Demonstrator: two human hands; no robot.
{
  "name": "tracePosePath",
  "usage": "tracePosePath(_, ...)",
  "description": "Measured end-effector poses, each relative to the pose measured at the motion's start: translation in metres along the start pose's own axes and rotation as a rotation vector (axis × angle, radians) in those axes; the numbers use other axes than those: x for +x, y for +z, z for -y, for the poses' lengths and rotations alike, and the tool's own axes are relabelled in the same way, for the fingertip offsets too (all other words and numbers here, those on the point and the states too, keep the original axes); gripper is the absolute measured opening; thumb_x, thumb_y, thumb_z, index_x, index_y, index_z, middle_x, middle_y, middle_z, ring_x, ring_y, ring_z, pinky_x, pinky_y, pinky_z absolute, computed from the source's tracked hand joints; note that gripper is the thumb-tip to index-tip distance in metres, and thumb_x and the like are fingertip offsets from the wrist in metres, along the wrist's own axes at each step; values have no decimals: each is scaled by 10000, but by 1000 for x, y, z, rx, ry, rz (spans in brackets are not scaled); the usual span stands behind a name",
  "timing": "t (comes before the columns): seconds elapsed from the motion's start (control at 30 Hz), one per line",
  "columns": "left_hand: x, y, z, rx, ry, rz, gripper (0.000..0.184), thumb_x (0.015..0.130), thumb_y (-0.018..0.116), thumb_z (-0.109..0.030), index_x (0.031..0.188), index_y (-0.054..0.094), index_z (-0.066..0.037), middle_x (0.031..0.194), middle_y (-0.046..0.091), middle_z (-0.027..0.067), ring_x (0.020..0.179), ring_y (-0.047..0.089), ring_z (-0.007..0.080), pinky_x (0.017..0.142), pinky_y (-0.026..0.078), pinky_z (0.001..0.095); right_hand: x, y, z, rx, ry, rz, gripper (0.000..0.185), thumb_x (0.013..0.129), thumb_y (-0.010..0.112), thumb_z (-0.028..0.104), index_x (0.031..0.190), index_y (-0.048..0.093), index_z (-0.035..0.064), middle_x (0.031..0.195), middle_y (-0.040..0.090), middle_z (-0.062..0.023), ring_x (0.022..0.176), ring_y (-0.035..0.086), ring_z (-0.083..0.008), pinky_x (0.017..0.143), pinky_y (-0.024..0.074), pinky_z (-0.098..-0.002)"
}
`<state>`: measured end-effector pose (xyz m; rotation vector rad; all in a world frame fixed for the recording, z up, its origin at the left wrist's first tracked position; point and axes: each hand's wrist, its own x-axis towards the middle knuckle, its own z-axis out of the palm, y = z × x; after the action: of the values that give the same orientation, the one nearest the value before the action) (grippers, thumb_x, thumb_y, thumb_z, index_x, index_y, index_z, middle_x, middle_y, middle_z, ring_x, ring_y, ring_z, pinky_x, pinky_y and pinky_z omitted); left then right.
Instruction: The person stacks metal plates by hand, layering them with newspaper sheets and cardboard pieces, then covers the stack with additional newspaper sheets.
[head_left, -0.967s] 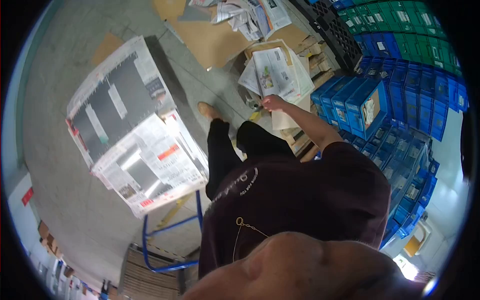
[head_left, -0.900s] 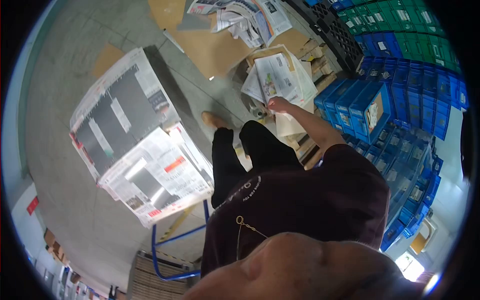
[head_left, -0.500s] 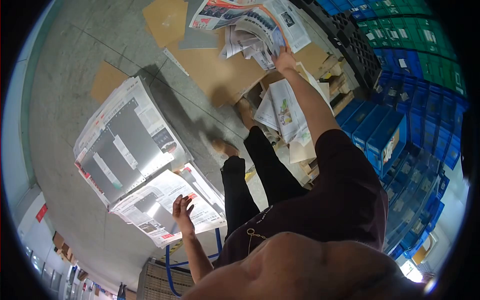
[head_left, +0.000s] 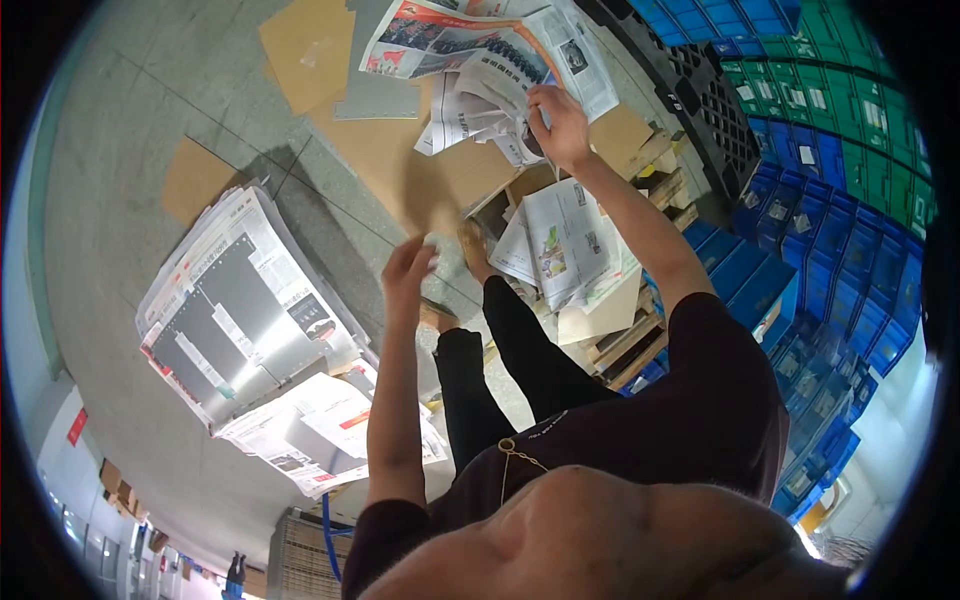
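My left hand [head_left: 406, 266] is raised over the floor with loosely bent fingers and nothing visible in it. My right hand [head_left: 562, 128] is at the crumpled newspapers [head_left: 465, 108], thumb and forefinger curved apart; contact with the paper is unclear. Beyond it spreads a colour-printed newspaper sheet [head_left: 450, 52]. Nearer me, folded newspapers [head_left: 572, 240] lie on a wooden pallet [head_left: 625, 350]. To my left, a grey metal sheet [head_left: 235, 310] with pale strips rests on a newspaper stack [head_left: 283, 250]. More newspapers [head_left: 300, 430] lie beside it, with a smaller shiny plate on them.
Brown cardboard [head_left: 375, 150] lies flat on the floor around the papers. Stacked blue crates [head_left: 845, 240] and green crates [head_left: 870, 120] stand on the right, near a black plastic pallet [head_left: 705, 100]. A blue metal frame [head_left: 330, 535] is at lower left.
My left hand has risen from beside the newspapers on the left and moved forward over the floor. My right hand's fingers have spread at the crumpled newspapers. The view has shifted slightly.
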<state>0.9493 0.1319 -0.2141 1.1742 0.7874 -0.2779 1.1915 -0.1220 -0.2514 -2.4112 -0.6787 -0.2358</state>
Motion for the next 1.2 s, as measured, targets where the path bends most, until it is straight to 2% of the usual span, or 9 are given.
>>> tracePosePath(0.23, 96, 78, 30, -89, -13, 153, 331, 850, 618, -181, 1134, 568, -16, 998, 638, 77, 911, 617, 154, 768, 485, 276, -19, 110, -111, -631, 414, 545, 351, 763, 599, 361, 958, 624, 71, 1022, 615, -109, 950, 571, -286, 845, 452, -430)
tracePosePath(0.33, 77, 66, 21, -96, -56, 97, 341, 836, 643, -194, 1118, 585, -10, 970, 646, 69, 851, 618, 128, 733, 487, 256, -18, 135, -143, -158, 158, 31, 169, 786, 530, 268, 809, 612, 122, 669, 617, -92, 586, 587, -304, 502, 440, -422)
tracePosePath(0.47, 70, 22, 41, -155, -102, -29, 344, 818, 666, -206, 1087, 601, -1, 950, 649, 67, 819, 619, 117, 685, 489, 242, 12, 77, -44, -109, -114, 208, 322, 764, 628, 273, 997, 583, 55, 1000, 601, -148, 946, 578, -335, 788, 467, -432)
tracePosePath(0.57, 71, 0, 54, -279, -80, -109, 340, 797, 678, -199, 1060, 609, 6, 920, 647, 64, 807, 616, 118, 660, 484, 244, 3, 103, -84, -504, 139, 273, 668, 724, 675, 441, 1259, 460, 103, 1295, 462, -131, 1160, 455, -350, 948, 389, -451)
tracePosePath(0.67, 68, -29, 78, -278, -48, -172, 321, 796, 670, -210, 1039, 618, -7, 892, 645, 58, 791, 619, 124, 650, 484, 247, 1, 122, -85, -890, 315, 689, 683, 707, 652, 543, 1234, 512, 130, 1254, 519, -138, 1117, 513, -359, 926, 415, -507)
tracePosePath(0.83, 51, -94, 114, -331, -222, -158, 279, 791, 678, -203, 1018, 627, -49, 873, 647, 46, 777, 620, 120, 658, 492, 262, -9, 152, -127, -730, 289, 416, 303, 787, 555, 317, 961, 651, 88, 881, 668, -137, 768, 644, -374, 649, 509, -491)
tracePosePath(0.93, 41, -125, 132, -342, -238, -127, 279, 835, 626, -276, 1050, 608, -99, 918, 639, 17, 841, 614, 121, 724, 494, 289, 19, 100, 21, -571, 141, 275, 280, 790, 575, 319, 898, 653, 73, 726, 624, -207, 710, 598, -428, 616, 474, -479)
tracePosePath(1.1, 48, -137, 102, -258, -81, -114, 770, 769, 695, -431, 1338, 365, -31, 1299, 465, 127, 1200, 441, 225, 938, 382, 347, 47, -3, 166, 161, 298, 372, 265, 820, 674, 175, 1006, 642, -11, 778, 676, -81, 704, 579, -84, 666, 456, -241)
tracePosePath(1.2, 60, -147, 69, -317, 150, -86, 946, 743, 703, -457, 1414, 209, -8, 1409, 330, 144, 1304, 318, 250, 1021, 308, 370, 61, -1, 177, 480, 390, 390, 239, 835, 670, 147, 988, 647, -36, 867, 673, -37, 763, 561, -65, 698, 448, -228)
